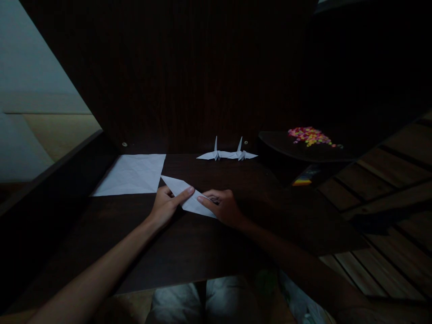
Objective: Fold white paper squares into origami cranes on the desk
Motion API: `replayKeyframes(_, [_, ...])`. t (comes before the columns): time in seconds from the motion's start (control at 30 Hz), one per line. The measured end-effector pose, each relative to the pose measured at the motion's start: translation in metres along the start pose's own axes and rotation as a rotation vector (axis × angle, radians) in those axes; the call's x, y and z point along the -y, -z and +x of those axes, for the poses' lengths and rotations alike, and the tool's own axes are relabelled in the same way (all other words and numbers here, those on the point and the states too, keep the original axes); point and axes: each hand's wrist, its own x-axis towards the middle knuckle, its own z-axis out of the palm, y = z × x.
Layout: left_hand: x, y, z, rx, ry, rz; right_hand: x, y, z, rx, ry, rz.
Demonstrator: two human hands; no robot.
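A folded piece of white paper [192, 204], shaped like a long diamond with pointed ends, is held above the dark desk. My left hand [166, 204] is closed on its left part, thumb on top and fingers underneath. On its right part, my right hand [224, 206] pinches the paper, with the thumb lying on the upper face. Both thumbs rest close together near the middle. Behind the hands, two white origami cranes [227, 155] stand side by side, their wings touching or joined. A flat creased sheet of white paper [131, 174] lies to the left.
A dark desk [151, 252] extends beneath my hands, with a raised side panel [47, 180] at left and a tall back panel [175, 81]. On a rounded corner shelf [276, 146] at right sits a pile of small colourful pieces [310, 136]. Wooden slats [388, 180] lie farther right.
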Motion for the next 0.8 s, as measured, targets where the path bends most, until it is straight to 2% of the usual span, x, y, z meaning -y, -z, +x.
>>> replayKeyframes(0.13, [-0.0024, -0.0006, 0.0004, -0.077, -0.010, -0.038, 0.0024, 0.0003, 0.0009, 0.020, -0.033, 0.053])
replayKeyframes(0.33, [-0.0020, 0.0027, 0.0053, -0.188, -0.034, -0.136, 0.0038, -0.0024, 0.0010, 0.040, -0.222, 0.323])
replayKeyframes(0.8, [0.0023, 0.0043, 0.0088, -0.179, -0.028, -0.190, 0.0001, -0.0032, 0.0030, -0.017, -0.196, 0.347])
